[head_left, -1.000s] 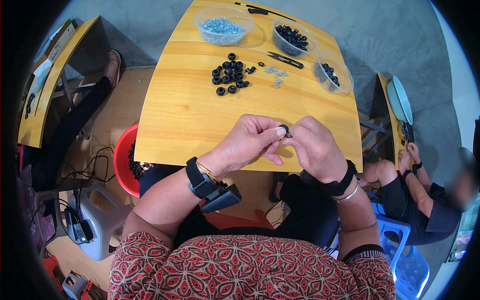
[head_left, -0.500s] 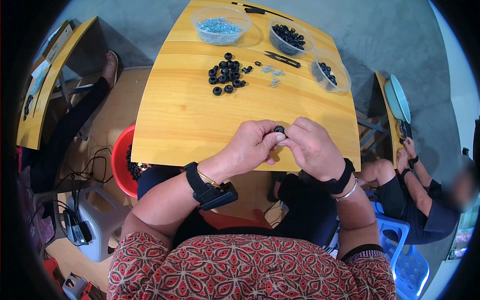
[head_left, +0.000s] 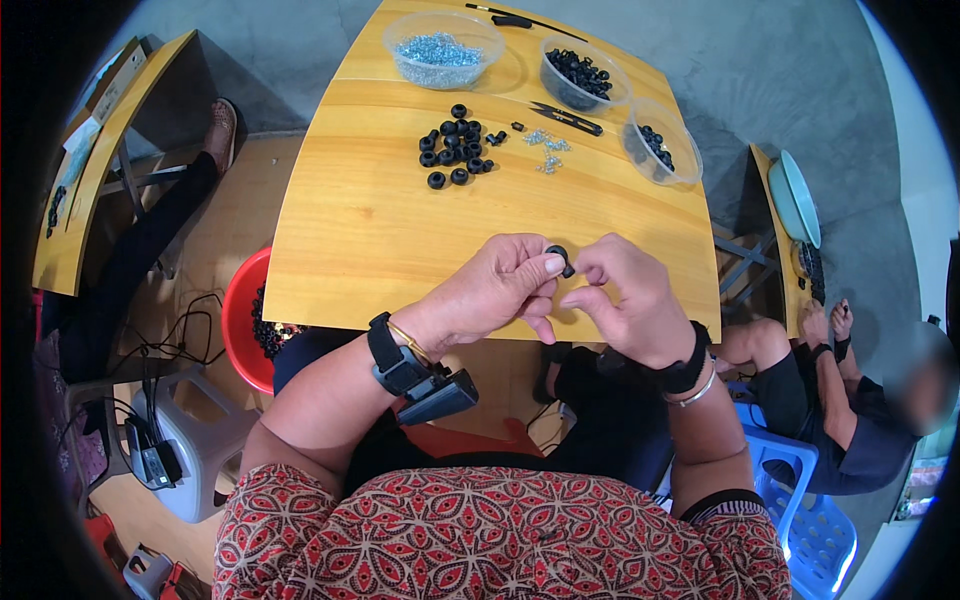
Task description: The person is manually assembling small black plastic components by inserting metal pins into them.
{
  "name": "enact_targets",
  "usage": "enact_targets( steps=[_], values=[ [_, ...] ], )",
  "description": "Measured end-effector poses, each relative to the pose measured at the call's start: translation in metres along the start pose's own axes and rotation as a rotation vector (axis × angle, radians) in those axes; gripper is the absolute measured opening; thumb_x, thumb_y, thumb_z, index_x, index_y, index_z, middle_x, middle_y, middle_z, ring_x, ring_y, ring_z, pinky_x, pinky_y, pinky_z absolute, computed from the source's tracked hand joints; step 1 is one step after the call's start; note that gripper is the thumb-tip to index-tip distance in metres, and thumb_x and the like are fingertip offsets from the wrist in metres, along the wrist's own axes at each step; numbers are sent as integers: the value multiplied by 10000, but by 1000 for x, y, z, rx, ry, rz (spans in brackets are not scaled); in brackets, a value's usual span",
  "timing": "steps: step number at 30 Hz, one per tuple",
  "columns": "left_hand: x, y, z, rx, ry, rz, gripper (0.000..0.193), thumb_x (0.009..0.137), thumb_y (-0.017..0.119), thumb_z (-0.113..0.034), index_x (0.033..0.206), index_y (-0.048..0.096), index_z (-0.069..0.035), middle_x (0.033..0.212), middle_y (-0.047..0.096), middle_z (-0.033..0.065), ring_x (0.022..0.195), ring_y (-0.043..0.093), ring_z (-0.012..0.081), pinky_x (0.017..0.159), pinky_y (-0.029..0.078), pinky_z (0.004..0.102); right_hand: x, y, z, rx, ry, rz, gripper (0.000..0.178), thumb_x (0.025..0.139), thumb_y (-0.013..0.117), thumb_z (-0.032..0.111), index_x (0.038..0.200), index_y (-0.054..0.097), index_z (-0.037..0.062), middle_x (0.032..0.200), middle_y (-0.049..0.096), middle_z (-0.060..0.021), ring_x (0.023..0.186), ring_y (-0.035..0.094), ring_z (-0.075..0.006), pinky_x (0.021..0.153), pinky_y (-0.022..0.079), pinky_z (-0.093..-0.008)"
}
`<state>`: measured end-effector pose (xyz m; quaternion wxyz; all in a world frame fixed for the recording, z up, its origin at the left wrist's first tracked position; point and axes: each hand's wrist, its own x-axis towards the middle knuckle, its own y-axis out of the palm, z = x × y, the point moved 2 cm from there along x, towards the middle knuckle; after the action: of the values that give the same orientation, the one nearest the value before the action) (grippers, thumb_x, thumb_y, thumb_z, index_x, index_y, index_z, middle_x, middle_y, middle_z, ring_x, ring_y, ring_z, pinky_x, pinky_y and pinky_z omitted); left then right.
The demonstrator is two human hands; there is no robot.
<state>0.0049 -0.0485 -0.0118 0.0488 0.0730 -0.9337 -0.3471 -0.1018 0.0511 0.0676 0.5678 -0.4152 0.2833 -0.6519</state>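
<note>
At the near edge of the yellow wooden table, seen from the head camera looking down, the person's two hands meet over one small black rubber ring. The left hand pinches the ring between thumb and forefinger, the thumb pressed on its near side. The right hand closes in from the other side, its fingertips pressed together against the ring; whether it holds a small metal part there I cannot tell, since the fingers hide the spot. Both hands hover just above the table edge, not resting on it.

Farther up the table lies a loose heap of black rings, and just beside it a scatter of small silvery metal bits with a pair of dark snips near them. Along the far edge stand three clear plastic bowls: one with silvery parts, one with black pieces, and a third with only a few black pieces.

Judging from this, the work looks well short of done: one ring is in hand, many wait in the heap, and the third bowl, if it takes the finished ones, is barely filled. A red tub with more black pieces sits under the table to the left
</note>
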Motion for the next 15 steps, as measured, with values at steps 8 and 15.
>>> enact_targets(
  steps=[8, 15],
  values=[
    [-5, 9, -8, 11, -47, 116, 250, 906, 449, -252, 831, 486, -17, 619, 411, -19, 515, 429, 54, 536, 538, 273, 7, 7, -11, 112, -152, 127, 476, 788, 592, 250, 1155, 436, -9, 1124, 427, -203, 1001, 471, -341, 813, 420, -351],
    [-3, 8, -5, -85, -86, 31, 213, 898, 471, -198, 870, 541, 2, 648, 467, -11, 515, 439, 53, 539, 534, 265, 4, 20, -15, 237, -113, 59, 405, 827, 541, 189, 1154, 431, -22, 1126, 445, -197, 1032, 469, -339, 874, 392, -355]
  ],
)
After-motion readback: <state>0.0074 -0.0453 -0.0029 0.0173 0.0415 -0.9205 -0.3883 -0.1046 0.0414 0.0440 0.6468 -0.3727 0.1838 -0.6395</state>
